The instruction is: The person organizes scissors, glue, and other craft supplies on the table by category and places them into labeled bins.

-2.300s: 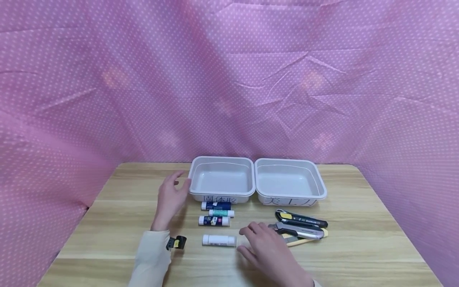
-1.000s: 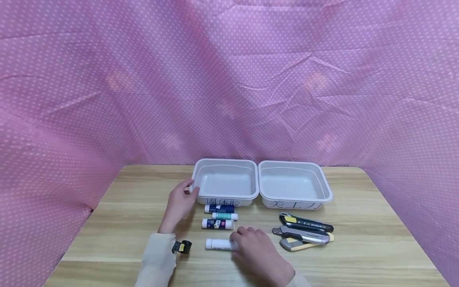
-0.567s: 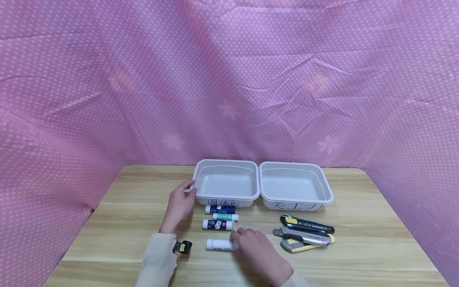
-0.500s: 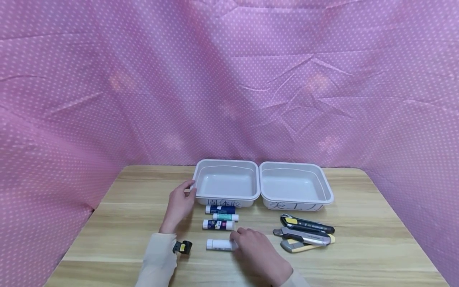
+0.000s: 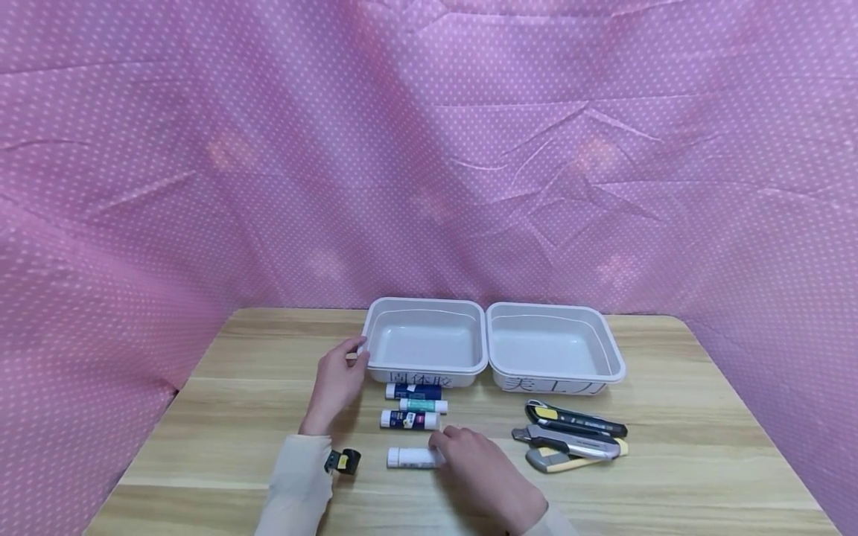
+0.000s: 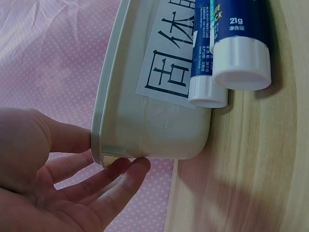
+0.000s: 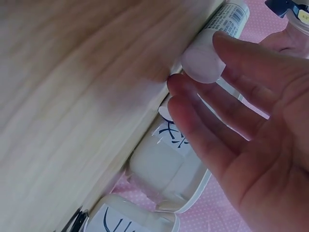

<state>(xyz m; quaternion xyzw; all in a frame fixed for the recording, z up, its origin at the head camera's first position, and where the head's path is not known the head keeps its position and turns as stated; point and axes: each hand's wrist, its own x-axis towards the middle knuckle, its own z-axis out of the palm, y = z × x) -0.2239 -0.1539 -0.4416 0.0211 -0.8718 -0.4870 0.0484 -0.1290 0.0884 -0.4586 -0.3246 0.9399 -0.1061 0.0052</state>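
Note:
My left hand [image 5: 337,382] holds the left end of a white plastic box [image 6: 125,130], thumb at the rim and fingertips against its outer wall. Chinese characters mark the label on the box's front. On the table, my right hand [image 5: 479,469] pinches the right end of a white glue stick [image 5: 405,458]. In the right wrist view the thumb lies on the glue stick's cap [image 7: 203,58], with the other fingers on its far side. Three more glue sticks lie between the box and this one: a dark blue one [image 5: 415,391], a green-and-white one [image 5: 422,406] and a navy one [image 5: 405,420].
A second white box [image 5: 553,380], also labelled, stands right beside the first. Several utility knives lie in front of it: a black one [image 5: 583,422], a silver one [image 5: 586,444] and a yellow-and-grey one [image 5: 556,461]. Behind the wooden table [image 5: 704,447] hangs a pink dotted cloth [image 5: 429,149].
My right hand has moved left from near the knives onto the end of the white glue stick. My left hand has settled on the box's rim. Little differs over the last half second.

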